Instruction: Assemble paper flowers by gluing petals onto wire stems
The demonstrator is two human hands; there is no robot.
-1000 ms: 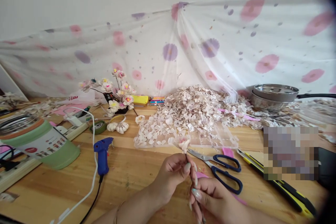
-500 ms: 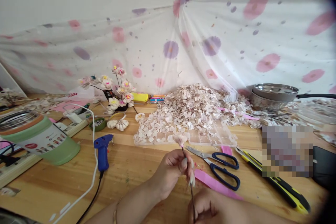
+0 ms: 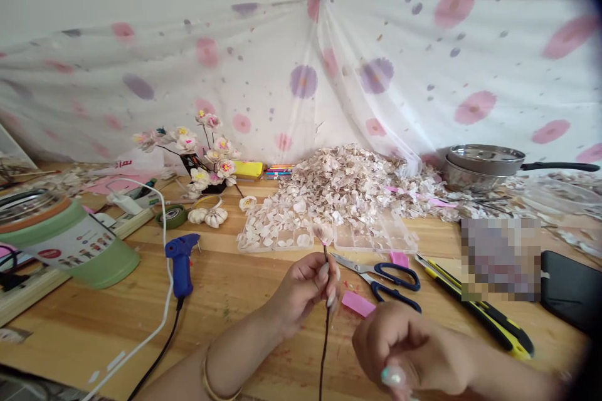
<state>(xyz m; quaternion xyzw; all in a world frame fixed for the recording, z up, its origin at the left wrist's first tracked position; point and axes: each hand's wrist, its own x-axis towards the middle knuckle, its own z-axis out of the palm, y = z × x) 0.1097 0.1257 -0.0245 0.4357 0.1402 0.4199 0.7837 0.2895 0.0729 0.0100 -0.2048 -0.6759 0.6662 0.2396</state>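
Between its fingertips my left hand [image 3: 313,285] pinches a thin brown flower stem [image 3: 324,338], which stands nearly upright. At the stem's top sits a small pale artificial flower [image 3: 323,235] with a pinkish base. My right hand [image 3: 404,344] is to the right of the stem and apart from it, its fingers curled closed; whatever they hold, if anything, is hidden. Just behind that hand lies a pink paper strip [image 3: 358,304]. Beyond it rest open scissors [image 3: 376,272] with dark blue handles.
A heap of pale petals [image 3: 350,182] covers part of a clear compartment tray [image 3: 409,241]. To the left are a blue glue gun [image 3: 182,263], a white cable [image 3: 169,276] and a green container [image 3: 94,250]. A yellow-black utility knife [image 3: 480,310] and a phone [image 3: 569,288] lie right.
My right hand has let go of the stem's lower part and moved right, still curled. The stem now hangs straighter in my left hand. The view has shifted slightly.
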